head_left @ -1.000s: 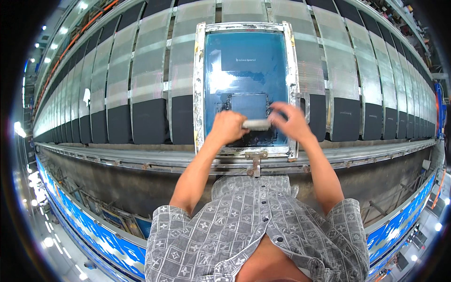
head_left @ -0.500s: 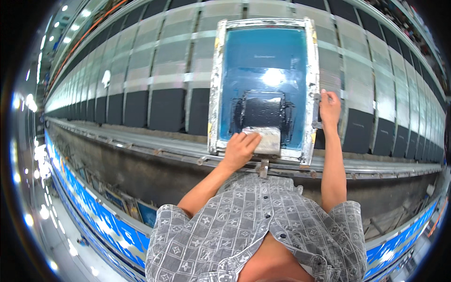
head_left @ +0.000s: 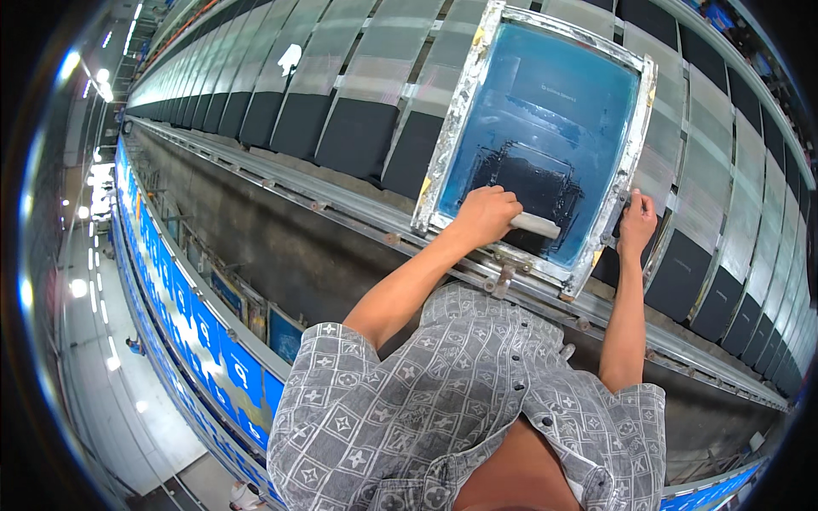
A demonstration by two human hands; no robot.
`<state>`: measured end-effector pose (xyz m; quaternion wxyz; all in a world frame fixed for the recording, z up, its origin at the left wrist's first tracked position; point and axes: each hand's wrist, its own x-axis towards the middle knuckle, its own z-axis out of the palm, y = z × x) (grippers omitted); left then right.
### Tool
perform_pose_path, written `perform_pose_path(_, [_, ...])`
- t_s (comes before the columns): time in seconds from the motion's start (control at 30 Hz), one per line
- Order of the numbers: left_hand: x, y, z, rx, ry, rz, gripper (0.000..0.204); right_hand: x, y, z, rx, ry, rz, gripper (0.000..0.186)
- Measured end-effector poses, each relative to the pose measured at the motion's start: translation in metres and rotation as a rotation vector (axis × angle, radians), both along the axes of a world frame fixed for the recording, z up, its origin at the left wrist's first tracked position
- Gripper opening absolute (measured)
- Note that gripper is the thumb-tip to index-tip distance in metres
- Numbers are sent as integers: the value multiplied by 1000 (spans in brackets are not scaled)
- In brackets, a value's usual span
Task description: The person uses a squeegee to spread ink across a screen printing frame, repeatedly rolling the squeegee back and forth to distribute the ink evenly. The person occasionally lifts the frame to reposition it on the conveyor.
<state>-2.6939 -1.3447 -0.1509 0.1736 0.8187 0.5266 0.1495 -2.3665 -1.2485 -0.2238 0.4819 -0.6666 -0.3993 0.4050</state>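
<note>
My left hand is closed around one end of a pale squeegee, which stands tilted over the near part of a printing screen. The screen's blue mesh carries wet black ink around a rectangular patch, just beyond the squeegee. A worn, ink-stained white frame borders the mesh. At its right side my right hand has its fingers curled on a dark metal bracket. My palm hides part of that grip.
A long row of grey boards with black fabric pieces runs to both sides under the screen. A metal rail passes along the near edge, in front of my body. A white scrap lies on a board to the left. Blue panels stand at lower left.
The squeegee has gone from lying near the frame's near edge to a steeper tilt, held by my left hand. My right hand remains at the bracket. The whole view has turned clockwise.
</note>
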Motion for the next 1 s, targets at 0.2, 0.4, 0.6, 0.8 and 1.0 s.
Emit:
perform_pose_path(0.2, [2,-1,-7,-128,89,-2,25,8,8,-23,-91,-487,0,36])
perform_pose_path(0.4, [-25,63,13,-312,42,-83,29,-24,23,41,237,-813,190,35])
perform_pose_path(0.6, [-17,171,13,-204,112,-52,27,-125,71,96,126,-825,942,29])
perform_pose_path(0.8, [-12,76,-1,-179,59,23,21,-122,-6,64,343,-757,950,23])
perform_pose_path(1.0, [-10,64,13,-289,57,-112,22,-112,-34,75,203,-752,1051,25])
